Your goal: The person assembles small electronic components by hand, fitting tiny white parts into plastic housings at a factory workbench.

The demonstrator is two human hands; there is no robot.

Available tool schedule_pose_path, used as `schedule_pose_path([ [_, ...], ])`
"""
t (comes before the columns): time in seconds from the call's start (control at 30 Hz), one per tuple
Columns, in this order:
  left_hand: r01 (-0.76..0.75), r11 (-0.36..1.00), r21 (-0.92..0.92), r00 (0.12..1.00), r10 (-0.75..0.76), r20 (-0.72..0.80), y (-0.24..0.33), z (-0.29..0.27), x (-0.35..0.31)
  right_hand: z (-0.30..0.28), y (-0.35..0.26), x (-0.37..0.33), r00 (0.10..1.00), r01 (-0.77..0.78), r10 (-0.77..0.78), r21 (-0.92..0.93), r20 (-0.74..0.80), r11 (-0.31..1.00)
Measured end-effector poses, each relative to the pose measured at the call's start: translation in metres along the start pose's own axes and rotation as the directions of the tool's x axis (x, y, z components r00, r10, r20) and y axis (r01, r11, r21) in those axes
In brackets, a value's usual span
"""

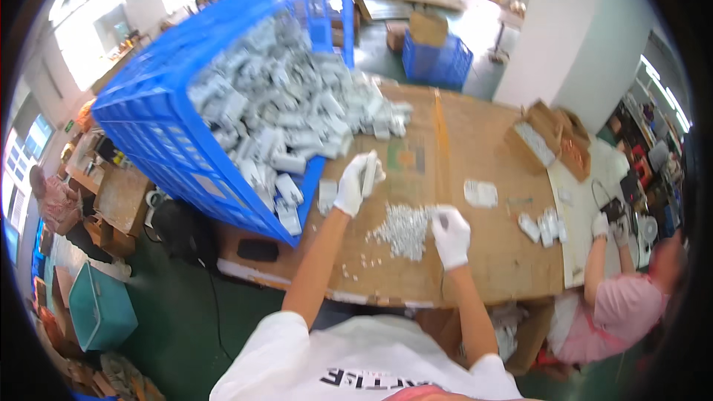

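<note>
My left hand (pixel 352 187), in a white glove, is raised over the cardboard-covered table (pixel 490 252) and grips a small white plastic casing (pixel 369 177). My gloved right hand (pixel 451 238) is at the right edge of a pile of tiny white parts (pixel 402 233). Its fingers are pinched together, and whatever is between them is too small to make out. Left of the pile, a big blue crate (pixel 167 108) lies tipped on its side, with a heap of white plastic casings (pixel 290 96) spilling from it onto the table.
A black phone-like object (pixel 258 250) lies by the table's near left edge. Several white pieces (pixel 548 227) and a clear-white packet (pixel 481 194) lie to the right, below an open cardboard box (pixel 536 141). A co-worker in pink (pixel 620 312) sits at the right.
</note>
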State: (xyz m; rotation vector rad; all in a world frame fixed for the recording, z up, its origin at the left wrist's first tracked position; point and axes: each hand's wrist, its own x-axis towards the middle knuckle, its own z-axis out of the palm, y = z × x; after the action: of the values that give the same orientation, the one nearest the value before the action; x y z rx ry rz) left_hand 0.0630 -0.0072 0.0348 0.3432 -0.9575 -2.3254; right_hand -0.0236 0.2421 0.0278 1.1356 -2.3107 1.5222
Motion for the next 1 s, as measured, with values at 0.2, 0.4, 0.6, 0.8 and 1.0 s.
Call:
schedule_pose_path([
  [0.2,-0.135,0.834,0.536,0.990,0.086,0.116,-0.025,0.049,-0.046,0.032,-0.070,0.025,0.969,-0.244,0.199,0.482,0.143,0.841],
  [0.4,-0.115,0.412,0.904,0.949,0.314,-0.023,-0.029,0.070,-0.087,0.024,-0.064,0.027,0.997,0.008,0.011,0.241,-0.076,0.970],
  [0.6,-0.219,0.270,0.938,0.912,0.397,0.098,-0.019,0.072,-0.097,0.035,-0.070,0.027,0.989,0.146,-0.146,0.011,-0.004,0.989],
  [0.8,-0.288,0.294,0.912,0.884,0.448,0.135,-0.041,0.064,-0.102,0.035,-0.059,0.022,0.996,0.092,-0.091,-0.030,0.012,0.995],
  [1.0,-0.276,0.378,0.884,0.928,0.346,0.141,-0.031,0.068,-0.112,0.018,-0.038,0.032,0.874,-0.442,0.281,0.409,0.396,0.798],
])
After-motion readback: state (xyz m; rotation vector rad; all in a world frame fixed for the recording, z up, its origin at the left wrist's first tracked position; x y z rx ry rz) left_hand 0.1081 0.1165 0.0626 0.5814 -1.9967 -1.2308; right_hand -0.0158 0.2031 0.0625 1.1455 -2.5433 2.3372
